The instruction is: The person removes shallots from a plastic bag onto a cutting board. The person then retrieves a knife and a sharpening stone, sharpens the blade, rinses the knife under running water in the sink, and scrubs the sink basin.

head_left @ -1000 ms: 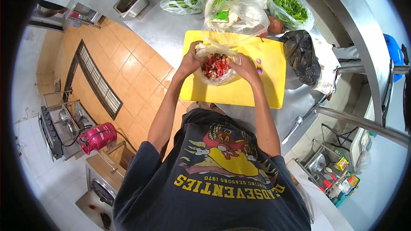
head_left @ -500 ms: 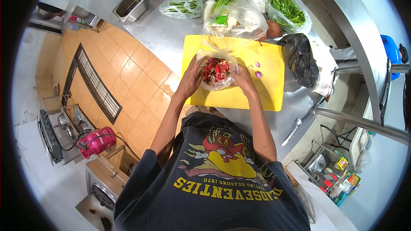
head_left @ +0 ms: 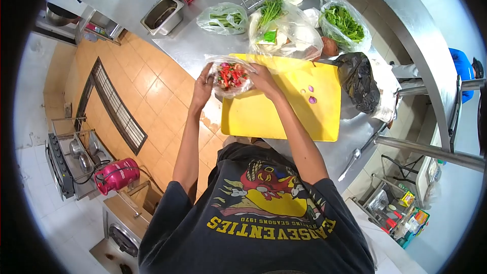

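Note:
A clear plastic bag [head_left: 227,93] is held open at the left end of the yellow cutting board [head_left: 302,119], its mouth facing up. Chopped red chilies [head_left: 233,75], mixed with paler and purplish pieces, lie inside it. My left hand [head_left: 202,90] grips the bag's left side, and my right hand [head_left: 265,79] grips its right side; some fingertips are hidden by the plastic. Right of my right hand, a few purple shallot pieces [head_left: 312,100] rest on the board.
Behind the board are bagged green beans [head_left: 225,19], a bag of mixed vegetables [head_left: 289,30] and bagged leafy greens [head_left: 345,23]. A black plastic bag [head_left: 359,83] lies to the right. A steel pan [head_left: 167,19] stands back left; a spoon-like utensil [head_left: 351,162] lies near the right edge.
Both hands have carried the bag of chopped chilies leftward, from the board's middle to its left edge. The shallot pieces stay on the board. The camera view has shifted slightly.

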### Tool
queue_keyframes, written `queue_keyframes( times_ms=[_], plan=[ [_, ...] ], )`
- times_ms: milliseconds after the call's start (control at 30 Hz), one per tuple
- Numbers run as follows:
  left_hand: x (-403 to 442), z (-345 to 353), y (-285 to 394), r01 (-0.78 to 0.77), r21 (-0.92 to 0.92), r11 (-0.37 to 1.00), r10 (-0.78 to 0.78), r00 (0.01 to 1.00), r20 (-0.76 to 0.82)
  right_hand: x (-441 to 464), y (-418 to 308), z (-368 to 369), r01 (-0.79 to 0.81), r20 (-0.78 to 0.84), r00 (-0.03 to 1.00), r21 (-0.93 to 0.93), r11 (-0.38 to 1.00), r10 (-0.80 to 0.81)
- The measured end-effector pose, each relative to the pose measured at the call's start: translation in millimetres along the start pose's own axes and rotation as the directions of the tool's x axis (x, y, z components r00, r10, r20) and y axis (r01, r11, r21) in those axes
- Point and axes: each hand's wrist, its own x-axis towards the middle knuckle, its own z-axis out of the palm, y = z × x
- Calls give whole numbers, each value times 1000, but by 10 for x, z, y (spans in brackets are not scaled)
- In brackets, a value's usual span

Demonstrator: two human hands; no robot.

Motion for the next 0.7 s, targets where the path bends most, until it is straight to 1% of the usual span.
queue_keyframes(
  times_ms=[33,67,100,133,167,267,300,400,500,533,567,600,667,700],
  plan=[
    [79,-79,27,5,-2,1000,-5,1000,-4,71,-105,20,0,9,1000,-15,1000,0],
    [189,-162,-34,-52,2,999,52,999,-14,157,-173,51,38,-22,999,-26,999,-38],
    [344,-262,-181,-73,43,996,75,996,-47,270,-210,80,74,-52,996,-37,997,-76],
    [457,-311,-184,-91,84,992,98,992,-77,419,-192,101,109,-83,990,-48,993,-112],
    [533,-361,-194,-39,-4,999,38,994,-98,582,-116,131,154,-135,979,-8,988,-154],
    [636,-272,19,-16,-225,974,-30,979,-200,645,-156,78,219,-184,955,-90,972,-232],
    [761,-349,-239,-34,-61,998,21,980,-196,671,-56,68,326,-239,881,-320,890,-409],
    [745,-325,-300,-137,162,977,166,968,-186,173,-263,-40,313,-212,905,-258,914,-370],
    [461,-221,-22,-57,251,966,131,948,-291,-374,-185,-243,228,-241,942,-59,972,-235],
    [417,-164,28,-32,278,960,124,938,-323,-528,-100,-353,193,-287,935,-83,978,-209],
    [383,-131,-103,-100,378,921,245,900,-361,-716,10,-462,151,-334,926,-102,983,-177],
    [308,-32,-37,-107,378,920,258,890,-376,-877,118,-580,110,-382,912,-119,987,-148],
    [73,174,179,-119,379,918,282,868,-409,-1162,395,-802,69,-540,809,-307,949,-234],
    [28,233,131,-147,461,875,346,855,-386,-1279,451,-872,103,-619,720,-353,930,-314]
  ],
)
